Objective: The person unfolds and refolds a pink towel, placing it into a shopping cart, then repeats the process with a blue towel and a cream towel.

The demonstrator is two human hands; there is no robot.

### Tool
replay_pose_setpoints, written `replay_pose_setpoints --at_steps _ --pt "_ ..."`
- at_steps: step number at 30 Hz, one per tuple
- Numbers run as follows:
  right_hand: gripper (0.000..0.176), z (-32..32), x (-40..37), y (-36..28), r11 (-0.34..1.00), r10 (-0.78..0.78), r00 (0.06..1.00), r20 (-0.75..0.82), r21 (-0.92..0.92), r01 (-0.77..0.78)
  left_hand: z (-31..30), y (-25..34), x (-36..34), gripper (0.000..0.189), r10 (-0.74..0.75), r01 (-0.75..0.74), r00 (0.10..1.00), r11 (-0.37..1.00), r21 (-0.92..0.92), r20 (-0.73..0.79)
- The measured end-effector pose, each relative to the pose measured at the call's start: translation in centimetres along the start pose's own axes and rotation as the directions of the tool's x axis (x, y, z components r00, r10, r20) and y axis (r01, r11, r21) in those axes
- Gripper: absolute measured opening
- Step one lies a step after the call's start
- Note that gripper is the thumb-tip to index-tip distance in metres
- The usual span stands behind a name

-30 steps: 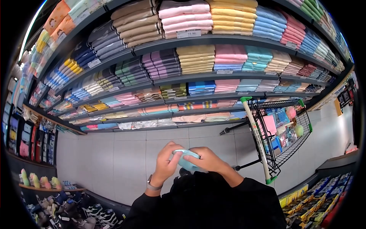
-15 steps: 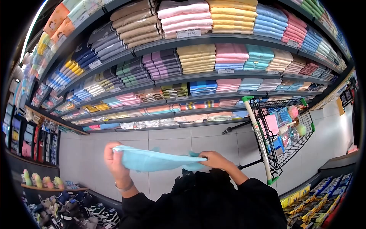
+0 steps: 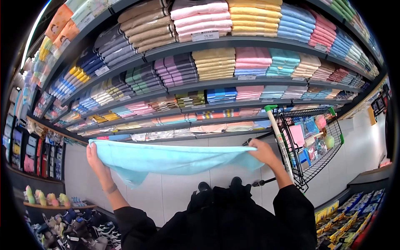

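Observation:
A light turquoise towel (image 3: pixel 171 160) is stretched lengthwise between my hands, above the floor. My left hand (image 3: pixel 96 157) pinches its left top corner, and a loose flap hangs down near that side. At the other end, my right hand (image 3: pixel 261 151) grips the right top corner with the fingers closed. The top edge runs nearly straight while the lower part droops in folds. A band sits on my left wrist. Close to my right forearm is the handle of a shopping cart (image 3: pixel 279 137).
Shelves (image 3: pixel 175 46) of folded towels in stacks rise in front, with price tags (image 3: pixel 205 36) on their edges. Pink, blue and other packaged goods (image 3: pixel 306 135) lie in the cart. Shoes (image 3: pixel 71 227) are displayed at lower left; packaged goods (image 3: pixel 350 221) fill a rack at lower right.
My hands have moved apart and forward, left hand to the left and right hand to the right. The towel, bunched narrower before, is now spread wider and pulled taut along its top.

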State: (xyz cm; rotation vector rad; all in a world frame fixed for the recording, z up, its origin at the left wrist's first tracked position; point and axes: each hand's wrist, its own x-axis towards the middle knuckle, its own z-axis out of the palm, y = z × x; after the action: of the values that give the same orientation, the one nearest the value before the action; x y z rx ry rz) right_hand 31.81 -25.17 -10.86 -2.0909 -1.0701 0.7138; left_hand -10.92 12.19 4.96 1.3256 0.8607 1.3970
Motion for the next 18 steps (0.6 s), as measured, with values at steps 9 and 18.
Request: replay_pose_setpoints --at_steps 9,18 --pt "0.019 -7.0 0.7 -3.6 0.984 -0.169 0.982 0.081 -0.043 0.173 -3.1 0.2 1.7 0.027 -0.030 0.028 0.994 0.999 -0.019 -0.101" --pt "0.014 -6.0 8.5 7.1 0.966 -0.182 0.802 -0.569 -0.256 0.038 8.0 14.8 -14.1 0.020 0.485 0.201 -0.395 0.875 -0.441 0.780"
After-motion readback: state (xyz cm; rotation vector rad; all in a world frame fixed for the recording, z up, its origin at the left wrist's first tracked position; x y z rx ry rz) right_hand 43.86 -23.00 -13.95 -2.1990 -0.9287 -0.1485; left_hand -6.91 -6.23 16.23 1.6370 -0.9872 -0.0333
